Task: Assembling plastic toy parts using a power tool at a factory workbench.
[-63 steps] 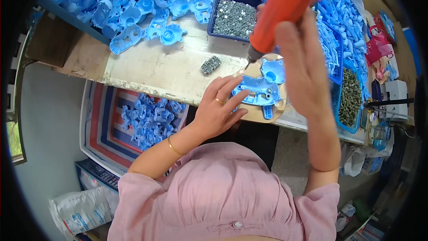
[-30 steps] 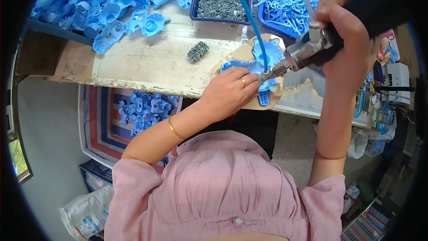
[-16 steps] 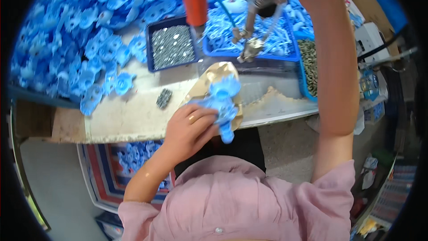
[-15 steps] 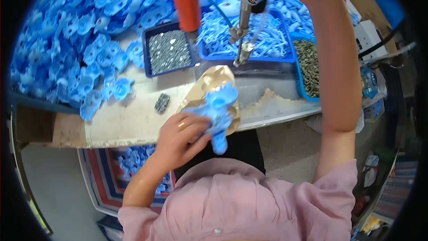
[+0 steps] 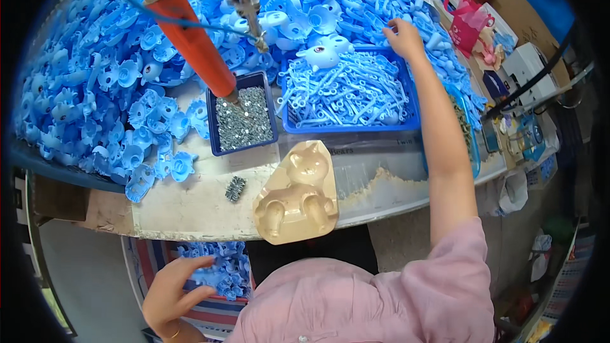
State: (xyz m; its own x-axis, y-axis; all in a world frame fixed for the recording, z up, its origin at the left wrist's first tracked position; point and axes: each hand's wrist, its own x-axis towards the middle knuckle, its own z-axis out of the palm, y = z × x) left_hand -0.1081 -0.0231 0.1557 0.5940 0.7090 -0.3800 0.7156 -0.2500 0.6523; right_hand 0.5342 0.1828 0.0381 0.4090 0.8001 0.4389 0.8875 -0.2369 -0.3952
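While my left hand (image 5: pixel 166 292) gapes empty, my right hand (image 5: pixel 405 41), hold unclear, could brush blue toy parts (image 5: pixel 361 20) loose.

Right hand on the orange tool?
No: the orange tool hangs over the tray of small metal pieces, apart from the right hand, which is at the blue parts pile.

Red, white and blue stripes mark the liner (image 5: pixel 219 317) beside the left hand (image 5: pixel 171 289); the plastic pieces (image 5: pixel 365 13) by the right hand (image 5: pixel 405 39) are sky blue, the mould (image 5: pixel 297 202) between both hands tan.
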